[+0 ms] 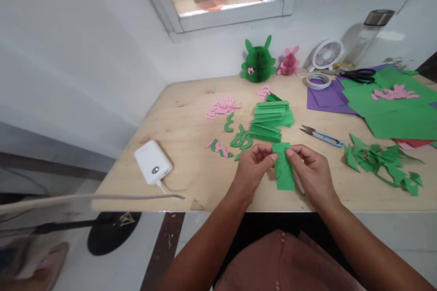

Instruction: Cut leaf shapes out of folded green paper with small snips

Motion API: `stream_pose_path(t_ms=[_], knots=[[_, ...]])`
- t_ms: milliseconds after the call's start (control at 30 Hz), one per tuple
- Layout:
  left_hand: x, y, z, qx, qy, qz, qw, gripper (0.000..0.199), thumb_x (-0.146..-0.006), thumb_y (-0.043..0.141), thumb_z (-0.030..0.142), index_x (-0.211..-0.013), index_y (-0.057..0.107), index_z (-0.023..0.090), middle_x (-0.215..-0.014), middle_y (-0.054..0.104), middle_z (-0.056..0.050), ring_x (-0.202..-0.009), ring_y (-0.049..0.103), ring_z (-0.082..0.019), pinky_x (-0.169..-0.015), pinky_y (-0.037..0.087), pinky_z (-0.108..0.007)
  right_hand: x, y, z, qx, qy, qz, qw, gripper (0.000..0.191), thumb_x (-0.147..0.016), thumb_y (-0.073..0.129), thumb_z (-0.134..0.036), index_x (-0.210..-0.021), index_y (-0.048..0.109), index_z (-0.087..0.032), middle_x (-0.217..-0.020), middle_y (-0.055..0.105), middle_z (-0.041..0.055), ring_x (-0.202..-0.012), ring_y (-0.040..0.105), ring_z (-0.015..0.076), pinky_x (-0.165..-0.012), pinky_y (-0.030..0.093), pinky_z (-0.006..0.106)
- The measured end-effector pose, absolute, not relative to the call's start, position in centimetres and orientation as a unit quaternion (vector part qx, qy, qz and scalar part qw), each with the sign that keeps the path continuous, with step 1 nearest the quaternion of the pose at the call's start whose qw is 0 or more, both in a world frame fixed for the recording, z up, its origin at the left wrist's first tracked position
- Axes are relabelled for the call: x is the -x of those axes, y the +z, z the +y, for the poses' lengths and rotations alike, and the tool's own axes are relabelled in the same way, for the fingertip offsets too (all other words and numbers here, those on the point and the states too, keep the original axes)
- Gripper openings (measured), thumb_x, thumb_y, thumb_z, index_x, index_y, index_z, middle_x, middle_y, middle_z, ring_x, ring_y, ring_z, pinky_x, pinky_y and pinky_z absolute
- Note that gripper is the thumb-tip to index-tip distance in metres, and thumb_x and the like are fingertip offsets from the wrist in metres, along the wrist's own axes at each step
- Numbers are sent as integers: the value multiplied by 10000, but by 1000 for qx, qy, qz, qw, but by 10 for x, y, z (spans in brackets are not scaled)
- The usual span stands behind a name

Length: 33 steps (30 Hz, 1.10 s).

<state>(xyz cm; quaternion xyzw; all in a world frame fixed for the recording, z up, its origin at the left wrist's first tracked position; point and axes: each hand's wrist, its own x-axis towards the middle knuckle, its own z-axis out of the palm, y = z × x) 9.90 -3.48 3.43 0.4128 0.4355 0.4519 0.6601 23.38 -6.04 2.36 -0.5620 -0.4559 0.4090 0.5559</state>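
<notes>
A green paper strip (284, 170) with faint drawn lines is held upright between my two hands over the front of the table. My left hand (256, 163) pinches its left edge near the top, thumb in front. On the other edge my right hand (310, 168) grips the strip the same way; a thin pale object (299, 183) shows beneath that hand, its kind unclear. Just beyond lies a pile of folded green strips (271, 118). Curved green cutouts (241, 138) and pink cutouts (223, 107) lie left of it. Blue-handled thread snips (321, 136) rest to the right.
Green scraps (385, 163) lie at the right, before green sheets (399, 116) and purple paper (329, 95). Black scissors (358, 75), a tape roll (318, 81), a small fan (327, 55) and a glass bottle (365, 45) stand behind. Paper rabbits (258, 64) line the wall. A power bank (153, 162) sits left.
</notes>
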Motion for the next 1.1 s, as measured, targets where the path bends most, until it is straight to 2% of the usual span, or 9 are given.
stream_pose_path(t_ms=[167, 400, 500, 567, 633, 733, 800, 933, 1100], knots=[[-106, 35, -37, -388, 487, 429, 654, 178, -650, 726, 279, -644, 600, 153, -622, 572, 26, -576, 493, -79, -585, 405, -214, -236, 25, -60, 568, 380, -483, 547, 209, -792, 638, -381, -723, 674, -186, -687, 658, 18, -651, 584, 172, -622, 471, 280], [-111, 33, -39, -350, 483, 420, 684, 171, -641, 742, 269, -722, 650, 150, -667, 635, 2, -628, 556, -99, -626, 439, -223, -237, 24, -63, 594, 338, -504, 528, 221, -802, 621, -378, -718, 670, -180, -677, 659, 18, -643, 591, 172, -640, 468, 286], [-113, 30, -40, -352, 471, 426, 688, 177, -642, 744, 284, -684, 643, 146, -644, 626, 4, -597, 539, -91, -604, 425, -214, -244, 25, -62, 599, 303, -545, 503, 232, -837, 576, -378, -750, 671, -185, -718, 694, 28, -687, 630, 194, -663, 485, 301], [-112, 29, -41, -343, 472, 435, 686, 183, -631, 750, 281, -654, 625, 150, -635, 611, 14, -577, 520, -81, -582, 410, -203, -261, 26, -59, 605, 254, -597, 462, 226, -858, 550, -369, -820, 685, -192, -825, 729, 46, -810, 659, 226, -750, 489, 336], [-109, 29, -41, -326, 475, 441, 688, 192, -613, 761, 275, -642, 613, 155, -625, 594, 24, -564, 503, -74, -563, 398, -194, -287, 26, -51, 629, 144, -640, 417, 228, -867, 531, -357, -883, 690, -194, -905, 737, 71, -865, 658, 251, -782, 479, 371], [-105, 28, -43, -306, 479, 439, 696, 193, -598, 769, 264, -642, 615, 158, -608, 580, 33, -554, 488, -67, -554, 388, -183, -326, 24, -34, 671, -52, -695, 254, 255, -858, 513, -308, -944, 702, -159, -963, 720, 138, -910, 629, 314, -767, 445, 423], [-103, 27, -45, -291, 480, 437, 702, 192, -590, 774, 254, -644, 617, 157, -607, 583, 35, -557, 490, -64, -559, 388, -178, -344, 22, -22, 685, -107, -706, 144, 268, -848, 522, -294, -989, 699, -151, -991, 709, 154, -913, 612, 331, -748, 420, 431], [-101, 26, -48, -267, 475, 432, 719, 188, -592, 776, 246, -658, 626, 153, -617, 597, 31, -561, 500, -64, -569, 396, -182, -356, 19, -3, 685, -92, -723, 25, 304, -859, 514, -341, -1005, 691, -141, -1012, 687, 169, -918, 592, 321, -741, 395, 409], [-100, 26, -48, -258, 484, 428, 718, 186, -591, 781, 238, -652, 626, 155, -629, 612, 25, -574, 517, -65, -595, 412, -183, -358, 17, 10, 684, -50, -728, 4, 280, -885, 455, -304, -903, 675, -131, -925, 683, 156, -890, 592, 282, -729, 389, 363]])
